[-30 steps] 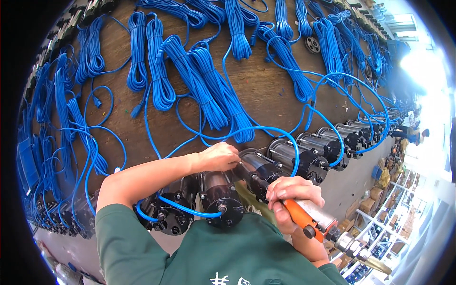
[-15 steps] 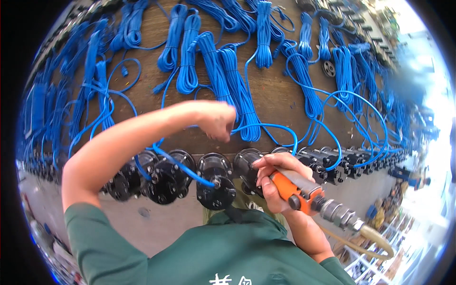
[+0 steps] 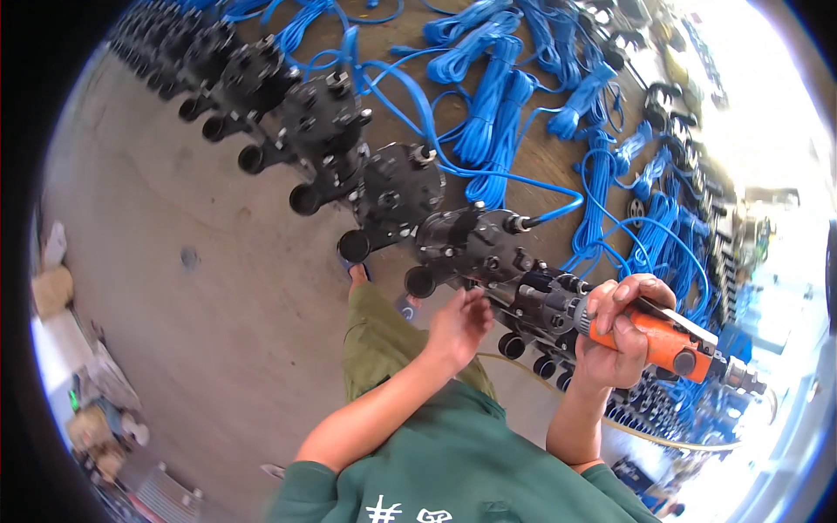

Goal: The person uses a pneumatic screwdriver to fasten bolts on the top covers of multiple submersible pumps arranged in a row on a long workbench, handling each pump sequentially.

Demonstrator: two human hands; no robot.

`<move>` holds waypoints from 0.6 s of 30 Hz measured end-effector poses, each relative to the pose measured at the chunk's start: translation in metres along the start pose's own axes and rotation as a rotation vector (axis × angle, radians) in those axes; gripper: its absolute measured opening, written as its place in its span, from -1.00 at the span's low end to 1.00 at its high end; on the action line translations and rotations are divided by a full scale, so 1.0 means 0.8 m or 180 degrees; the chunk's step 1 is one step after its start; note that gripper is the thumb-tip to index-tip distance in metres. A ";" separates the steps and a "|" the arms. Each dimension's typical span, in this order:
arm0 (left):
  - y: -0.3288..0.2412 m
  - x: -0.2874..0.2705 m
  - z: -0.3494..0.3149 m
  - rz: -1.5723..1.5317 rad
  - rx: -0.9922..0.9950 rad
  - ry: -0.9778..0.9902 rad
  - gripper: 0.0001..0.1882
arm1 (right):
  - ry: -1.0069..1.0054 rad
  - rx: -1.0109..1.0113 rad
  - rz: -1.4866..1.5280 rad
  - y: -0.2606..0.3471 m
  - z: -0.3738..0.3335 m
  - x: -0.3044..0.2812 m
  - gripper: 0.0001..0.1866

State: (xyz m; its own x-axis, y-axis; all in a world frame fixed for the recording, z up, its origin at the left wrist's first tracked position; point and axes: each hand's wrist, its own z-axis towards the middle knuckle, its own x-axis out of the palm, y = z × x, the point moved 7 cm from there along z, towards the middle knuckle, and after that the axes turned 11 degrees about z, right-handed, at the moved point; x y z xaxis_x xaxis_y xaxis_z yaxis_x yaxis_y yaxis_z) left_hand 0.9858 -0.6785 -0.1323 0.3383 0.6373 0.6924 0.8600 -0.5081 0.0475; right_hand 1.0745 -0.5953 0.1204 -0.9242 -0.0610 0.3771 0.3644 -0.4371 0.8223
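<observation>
Orange pneumatic hand tool (image 3: 664,343): we observed right hand (image 3: 623,336) wrapped firmly around its body, nose directed left at row of black flanged housings (image 3: 478,247). Tool position: in front of row's right part; nose contact we could not confirm. Left hand (image 3: 460,327): half-spread, fingers loosely bent, motion-blurred, just below one housing; touch we could not determine. Blue cable bundles (image 3: 490,105) lay on brown bench (image 3: 549,166) beyond housings.
</observation>
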 end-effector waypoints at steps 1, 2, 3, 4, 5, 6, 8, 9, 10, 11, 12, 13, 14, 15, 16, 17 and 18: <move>0.003 0.005 0.017 -0.0330 0.0224 0.0030 -0.77 | 0.0078 0.0031 -0.0047 -0.001 -0.004 0.003 -0.53; 0.002 0.006 0.021 -0.0669 0.0458 0.0014 -0.78 | 0.0142 0.0097 -0.0074 0.006 -0.003 0.011 -0.53; 0.004 0.003 0.024 -0.0722 0.0491 0.0017 -0.78 | 0.0205 0.0162 -0.0103 0.011 -0.002 0.021 -0.53; 0.009 -0.003 0.036 -0.0770 0.0508 0.0050 -0.79 | 0.0283 0.0140 -0.0130 0.012 -0.004 0.024 -0.53; 0.009 -0.005 0.037 -0.0793 0.0535 0.0064 -0.79 | 0.0340 0.0158 -0.0165 0.011 -0.006 0.029 -0.53; 0.013 -0.006 0.037 -0.0790 0.0559 0.0031 -0.80 | 0.0393 0.0173 -0.0204 0.010 -0.007 0.035 -0.53; 0.011 -0.002 0.028 -0.0931 0.0583 0.0190 -0.81 | 0.0444 0.0247 -0.0182 0.009 -0.013 0.045 -0.53; 0.011 0.001 0.025 -0.0991 0.0586 0.0268 -0.82 | 0.0452 0.0292 -0.0191 0.008 -0.014 0.047 -0.53; 0.009 -0.002 0.027 -0.1044 0.0617 0.0274 -0.82 | 0.0458 0.0321 -0.0186 0.007 -0.015 0.050 -0.53; 0.010 -0.005 0.028 -0.1030 0.0618 0.0240 -0.82 | 0.0458 0.0348 -0.0185 0.005 -0.016 0.051 -0.54; 0.011 -0.009 0.028 -0.1014 0.0615 0.0205 -0.82 | 0.0493 0.0374 -0.0197 0.004 -0.016 0.052 -0.54; 0.011 -0.010 0.029 -0.0984 0.0612 0.0174 -0.83 | 0.0481 0.0357 -0.0211 0.003 -0.015 0.051 -0.54; 0.010 -0.008 0.030 -0.0979 0.0661 0.0214 -0.83 | 0.0465 0.0341 -0.0228 0.002 -0.014 0.049 -0.55; 0.009 -0.007 0.031 -0.0972 0.0707 0.0253 -0.83 | 0.0447 0.0324 -0.0247 0.001 -0.013 0.047 -0.55; 0.009 -0.007 0.031 -0.0957 0.0741 0.0288 -0.83 | 0.0397 0.0294 -0.0268 0.000 -0.012 0.045 -0.55; 0.009 -0.007 0.032 -0.0953 0.0750 0.0296 -0.83 | 0.0418 0.0279 -0.0257 0.000 -0.011 0.045 -0.56; 0.010 -0.007 0.032 -0.0948 0.0759 0.0304 -0.83 | 0.0438 0.0264 -0.0247 -0.001 -0.011 0.045 -0.56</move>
State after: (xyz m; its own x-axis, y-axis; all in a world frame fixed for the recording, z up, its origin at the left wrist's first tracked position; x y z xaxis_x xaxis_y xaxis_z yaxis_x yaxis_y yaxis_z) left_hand 1.0004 -0.6709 -0.1543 0.0332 0.6741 0.7379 0.9836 -0.1531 0.0956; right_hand 1.0403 -0.6054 0.1297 -0.9547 -0.1546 0.2541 0.2945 -0.3699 0.8812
